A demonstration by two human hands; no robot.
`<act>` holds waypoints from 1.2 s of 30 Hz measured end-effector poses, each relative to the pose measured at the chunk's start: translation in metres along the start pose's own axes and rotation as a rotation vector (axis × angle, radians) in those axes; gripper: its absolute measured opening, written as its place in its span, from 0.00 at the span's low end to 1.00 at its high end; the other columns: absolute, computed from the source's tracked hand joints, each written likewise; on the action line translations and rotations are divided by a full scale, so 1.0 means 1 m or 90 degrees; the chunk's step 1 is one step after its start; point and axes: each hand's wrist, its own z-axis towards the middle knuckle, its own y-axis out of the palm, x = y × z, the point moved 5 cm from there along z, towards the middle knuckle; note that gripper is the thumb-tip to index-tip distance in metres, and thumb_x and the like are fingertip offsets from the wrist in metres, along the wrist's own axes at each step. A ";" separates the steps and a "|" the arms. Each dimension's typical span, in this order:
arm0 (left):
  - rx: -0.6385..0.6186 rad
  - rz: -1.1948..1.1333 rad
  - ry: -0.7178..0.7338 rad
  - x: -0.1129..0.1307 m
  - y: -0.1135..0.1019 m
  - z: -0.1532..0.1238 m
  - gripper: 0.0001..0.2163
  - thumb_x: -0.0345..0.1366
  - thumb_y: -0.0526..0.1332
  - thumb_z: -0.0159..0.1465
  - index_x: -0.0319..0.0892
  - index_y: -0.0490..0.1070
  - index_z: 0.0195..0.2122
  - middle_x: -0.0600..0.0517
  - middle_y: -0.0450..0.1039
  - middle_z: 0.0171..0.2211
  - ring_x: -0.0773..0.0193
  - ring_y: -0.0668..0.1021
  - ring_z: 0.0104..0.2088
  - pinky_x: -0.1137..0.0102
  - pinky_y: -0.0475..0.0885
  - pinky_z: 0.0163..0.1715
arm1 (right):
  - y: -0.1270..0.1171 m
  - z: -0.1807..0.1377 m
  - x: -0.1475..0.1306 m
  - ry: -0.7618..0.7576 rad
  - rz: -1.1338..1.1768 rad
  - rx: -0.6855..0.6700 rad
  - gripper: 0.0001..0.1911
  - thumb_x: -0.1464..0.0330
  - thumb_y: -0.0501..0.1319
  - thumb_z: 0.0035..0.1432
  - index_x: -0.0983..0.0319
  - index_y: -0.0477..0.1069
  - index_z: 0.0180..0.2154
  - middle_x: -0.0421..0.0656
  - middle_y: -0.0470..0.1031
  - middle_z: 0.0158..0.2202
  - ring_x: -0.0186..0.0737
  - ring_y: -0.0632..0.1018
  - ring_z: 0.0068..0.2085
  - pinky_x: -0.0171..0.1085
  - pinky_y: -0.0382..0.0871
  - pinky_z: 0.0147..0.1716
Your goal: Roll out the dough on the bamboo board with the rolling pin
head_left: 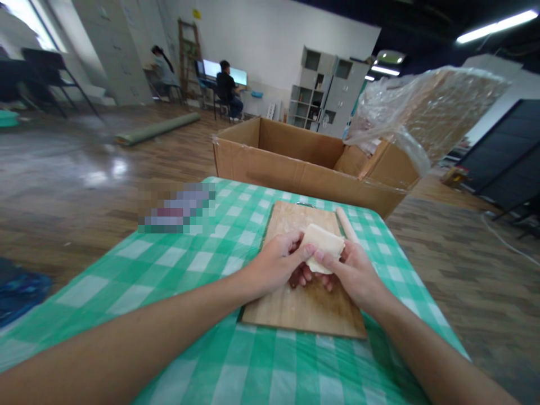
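Both hands at work over the counter (211,298), which is covered in green-and-white check. Left hand (278,261) and right hand (356,273) grasp one thing between them: a thin, squarish sheet of pale dough (324,244). Thumbs lie on top, close together at the near side; other fingers curl underneath. Sheet is tilted, its face toward the wearer, right edge slightly ragged.

Dough is held above the wooden cutting board (304,309). Cannot tell whether the lower fingertips brush the wood. Board lies flat, long side running away from the wearer, a metal handle (305,205) at its far end. Rolling pin (346,224) just beside the board's right edge, its near end hidden behind the right hand. At the counter's far left edge, a pixelated patch (177,209); contents unreadable.

Beyond the counter: large open cardboard box (287,169), clear plastic wrap (422,107) bunched over its right part. On the wood-look floor (181,163), a long greenish roll (158,129). By the back wall, a person in black (226,87) sits facing monitors (236,76); a second seated person (164,70) farther left. Grey cabinets (346,93) stand behind the box.
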 end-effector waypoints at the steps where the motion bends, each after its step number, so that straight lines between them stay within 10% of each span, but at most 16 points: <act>1: -0.002 -0.008 -0.005 0.001 -0.001 0.001 0.18 0.52 0.59 0.72 0.39 0.70 0.46 0.50 0.77 0.27 0.68 0.78 0.23 0.77 0.70 0.20 | -0.003 0.001 0.003 0.009 0.010 0.019 0.23 0.47 0.66 0.63 0.61 0.75 0.37 0.45 0.80 0.28 0.34 0.74 0.21 0.33 0.67 0.17; 12: 0.079 0.223 0.065 0.013 -0.018 0.002 0.16 0.47 0.59 0.72 0.40 0.78 0.37 0.52 0.78 0.29 0.66 0.77 0.28 0.74 0.68 0.26 | -0.013 0.003 0.007 0.050 -0.086 -0.021 0.24 0.47 0.65 0.63 0.63 0.76 0.33 0.40 0.75 0.23 0.29 0.69 0.19 0.29 0.58 0.15; 20: 0.000 0.308 0.101 0.017 -0.012 0.002 0.17 0.46 0.58 0.73 0.40 0.76 0.32 0.53 0.76 0.29 0.66 0.74 0.30 0.73 0.66 0.28 | -0.016 0.002 -0.001 -0.109 -0.219 0.052 0.24 0.50 0.59 0.70 0.61 0.72 0.28 0.36 0.67 0.21 0.31 0.67 0.21 0.32 0.57 0.19; 27: 0.049 0.236 0.071 0.005 -0.027 0.008 0.13 0.40 0.62 0.68 0.41 0.75 0.51 0.50 0.82 0.37 0.60 0.82 0.36 0.67 0.75 0.37 | -0.028 0.007 0.014 0.010 -0.201 0.133 0.28 0.43 0.53 0.69 0.59 0.70 0.31 0.35 0.65 0.14 0.34 0.63 0.13 0.34 0.50 0.13; 33: 0.185 0.532 0.177 0.020 -0.037 0.002 0.12 0.37 0.63 0.68 0.42 0.76 0.50 0.45 0.80 0.48 0.53 0.80 0.49 0.56 0.74 0.53 | -0.075 0.008 -0.015 -0.082 -0.611 0.276 0.26 0.49 0.49 0.73 0.59 0.77 0.45 0.44 0.79 0.25 0.45 0.80 0.29 0.40 0.64 0.29; 36: 0.085 0.602 0.260 0.026 -0.018 -0.004 0.11 0.37 0.62 0.70 0.43 0.78 0.51 0.44 0.78 0.53 0.51 0.77 0.56 0.53 0.69 0.60 | -0.111 0.011 -0.015 0.022 -0.812 0.327 0.24 0.47 0.55 0.68 0.59 0.79 0.42 0.46 0.81 0.29 0.49 0.80 0.32 0.41 0.62 0.30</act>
